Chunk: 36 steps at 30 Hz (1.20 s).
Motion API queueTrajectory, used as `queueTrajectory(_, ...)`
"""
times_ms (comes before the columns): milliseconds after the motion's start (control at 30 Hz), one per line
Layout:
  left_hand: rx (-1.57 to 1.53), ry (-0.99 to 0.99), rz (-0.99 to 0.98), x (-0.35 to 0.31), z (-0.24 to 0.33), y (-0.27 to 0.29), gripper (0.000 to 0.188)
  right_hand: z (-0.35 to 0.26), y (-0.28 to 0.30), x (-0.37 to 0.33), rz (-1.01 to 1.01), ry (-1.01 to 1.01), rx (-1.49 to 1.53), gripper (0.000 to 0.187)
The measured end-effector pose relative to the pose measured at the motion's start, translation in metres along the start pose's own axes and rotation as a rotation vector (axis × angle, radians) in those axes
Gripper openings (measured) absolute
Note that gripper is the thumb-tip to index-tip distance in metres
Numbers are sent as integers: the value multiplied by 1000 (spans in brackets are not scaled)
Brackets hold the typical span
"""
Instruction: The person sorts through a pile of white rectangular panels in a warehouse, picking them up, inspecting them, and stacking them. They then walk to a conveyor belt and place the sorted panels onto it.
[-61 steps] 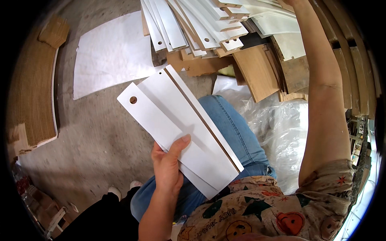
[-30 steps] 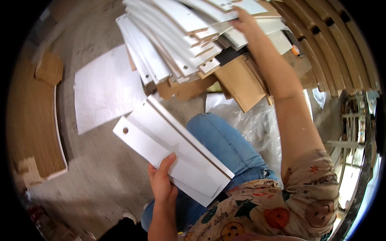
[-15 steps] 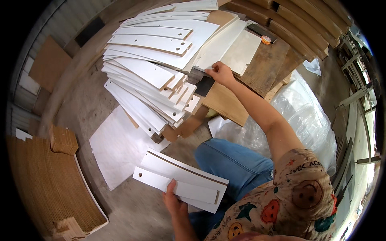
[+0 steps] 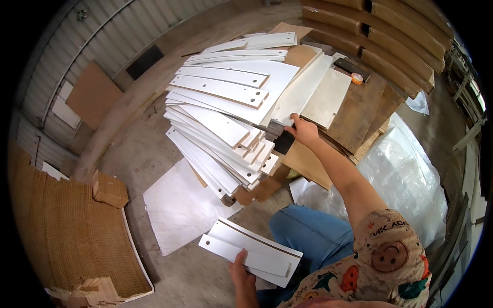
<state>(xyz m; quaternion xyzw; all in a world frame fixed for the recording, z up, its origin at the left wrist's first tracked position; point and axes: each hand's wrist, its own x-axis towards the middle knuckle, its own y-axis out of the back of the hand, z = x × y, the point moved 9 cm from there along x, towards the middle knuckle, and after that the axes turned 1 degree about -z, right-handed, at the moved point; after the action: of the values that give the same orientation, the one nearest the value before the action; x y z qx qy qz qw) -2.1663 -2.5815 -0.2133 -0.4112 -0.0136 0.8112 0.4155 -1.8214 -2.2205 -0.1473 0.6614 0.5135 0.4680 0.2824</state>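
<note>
Two white boards lie together in my left hand, thumb on top. The upper one is a narrow board with a round hole near one end; beneath it is a wider board with a dark groove along its length. My right hand reaches forward, its fingers closed on the near end of a long white panel atop a stack. Its thumb is partly hidden. Just left of this hand spreads a fanned pile of white drilled boards.
Right of the panels are a cream board, brown wooden boards and an orange tape roll. Clear plastic wrap lies at right. Long brown packages are stacked behind. Corrugated cardboard stands at left; a white sheet covers some floor.
The view has shifted, so the scene sits lower and farther right. My left hand still holds both boards, and my right hand stays at the panel's near end.
</note>
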Motion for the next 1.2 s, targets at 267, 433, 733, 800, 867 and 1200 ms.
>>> queueTrajectory(267,25,-5,35,0,-6,-9,47,7,2,-3,-36,2,-27,43)
queueTrajectory(433,22,-20,46,4,-6,-5,47,1,1,1,-62,26,-46,44)
queueTrajectory(733,-28,-99,47,-2,11,-13,45,2,-5,4,-65,-9,-29,42)
queueTrajectory(800,-22,-69,39,-4,11,-18,43,7,-9,4,-35,7,-6,42)
queueTrajectory(867,-33,-85,3,-2,9,-20,43,7,-9,5,24,44,11,42)
queueTrajectory(1200,-80,16,-78,-15,-11,-39,41,-12,-12,24,-234,-584,1371,42)
